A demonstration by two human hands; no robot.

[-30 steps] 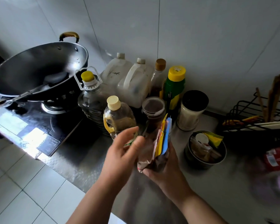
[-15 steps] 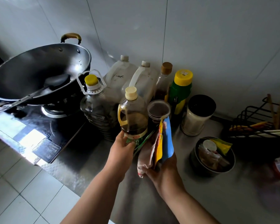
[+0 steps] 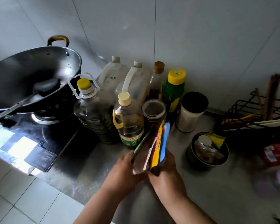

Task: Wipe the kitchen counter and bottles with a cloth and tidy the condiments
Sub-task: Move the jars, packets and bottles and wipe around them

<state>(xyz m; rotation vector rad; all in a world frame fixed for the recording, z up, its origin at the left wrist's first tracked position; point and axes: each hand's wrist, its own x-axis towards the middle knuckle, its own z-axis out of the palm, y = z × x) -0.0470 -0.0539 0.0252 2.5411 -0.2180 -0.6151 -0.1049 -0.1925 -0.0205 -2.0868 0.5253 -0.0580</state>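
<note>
A bundle of seasoning packets (image 3: 153, 151), green, brown, yellow and blue, stands upright on the steel counter (image 3: 217, 188). My left hand (image 3: 124, 168) grips its left side and my right hand (image 3: 166, 173) grips its right side and base. Just behind the packets stand a small oil bottle with a cream cap (image 3: 128, 120) and a clear jar with dark contents (image 3: 153, 112). Further back are a large oil bottle with a yellow cap (image 3: 92, 110), two white jugs (image 3: 120, 78), a brown-capped bottle (image 3: 157, 81), a green bottle with a yellow cap (image 3: 173, 91) and a black-lidded jar (image 3: 191, 112).
A wok with a ladle (image 3: 31, 78) sits on the black stove (image 3: 39, 139) at the left. A dark bowl of small packets (image 3: 207, 152) is right of my hands. A black wire rack (image 3: 255, 117) and a red packet (image 3: 276, 152) are at the far right.
My left hand let go of the small oil bottle, which now stands beside the jar, and came back to the packets. Both hands now hold the bundle.
</note>
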